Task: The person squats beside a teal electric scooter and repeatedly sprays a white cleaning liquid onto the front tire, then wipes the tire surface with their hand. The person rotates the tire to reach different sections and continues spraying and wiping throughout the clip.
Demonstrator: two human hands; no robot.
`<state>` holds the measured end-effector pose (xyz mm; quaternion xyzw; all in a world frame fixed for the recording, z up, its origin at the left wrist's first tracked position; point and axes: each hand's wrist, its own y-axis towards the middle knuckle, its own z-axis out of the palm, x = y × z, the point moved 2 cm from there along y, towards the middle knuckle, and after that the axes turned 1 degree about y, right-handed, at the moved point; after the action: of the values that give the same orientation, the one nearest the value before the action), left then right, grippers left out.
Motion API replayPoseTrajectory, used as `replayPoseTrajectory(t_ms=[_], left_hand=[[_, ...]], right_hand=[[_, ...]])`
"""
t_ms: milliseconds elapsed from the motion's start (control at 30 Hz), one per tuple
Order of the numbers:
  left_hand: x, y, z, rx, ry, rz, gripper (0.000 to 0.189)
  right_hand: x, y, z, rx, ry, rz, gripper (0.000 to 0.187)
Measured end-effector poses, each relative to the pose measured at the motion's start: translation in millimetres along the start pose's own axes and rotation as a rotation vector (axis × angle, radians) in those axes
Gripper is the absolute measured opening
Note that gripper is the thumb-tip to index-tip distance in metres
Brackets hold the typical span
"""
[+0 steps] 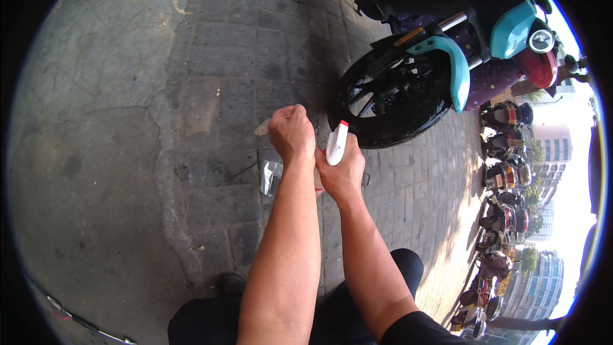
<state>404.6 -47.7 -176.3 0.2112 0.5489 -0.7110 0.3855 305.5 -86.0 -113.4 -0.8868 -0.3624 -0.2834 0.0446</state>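
In the head view both my forearms reach forward over grey paving. My right hand (342,167) is closed around a white spray bottle head (337,144) with a red nozzle tip; part of the bottle below is hidden by my hands and forearm. Just left of it is my left hand (293,132), fingers curled; whether it holds anything is hidden. A clear plastic bag (271,178) lies on the paving beside my left forearm. Ahead to the right stands the black front wheel (357,127) of a scooter, with a turquoise front fender (457,69).
The scooter's turquoise headlight cowl (512,28) and a red helmet (540,68) are at the upper right. Parked scooters (500,177) line the far right. A thin wire ring (182,171) lies on the paving. A cable (91,327) lies at the lower left.
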Motion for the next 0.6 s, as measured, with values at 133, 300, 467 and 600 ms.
replayPoseTrajectory(t_ms=[133, 300, 467, 600], left_hand=[[0, 0, 0, -0.042, 0.058, -0.015, 0.032], [-2, -5, 1, -0.034, 0.028, -0.048, 0.033], [-3, -3, 2, -0.013, 0.025, -0.043, 0.031], [-3, -5, 3, -0.013, 0.007, -0.036, 0.030]], right_hand=[[0, -25, -9, 0.012, 0.011, 0.009, 0.050], [4, -42, -26, 0.036, 0.023, 0.073, 0.048], [6, -47, -40, -0.016, 0.032, 0.043, 0.046], [-1, -52, -51, -0.070, -0.019, 0.087, 0.045]])
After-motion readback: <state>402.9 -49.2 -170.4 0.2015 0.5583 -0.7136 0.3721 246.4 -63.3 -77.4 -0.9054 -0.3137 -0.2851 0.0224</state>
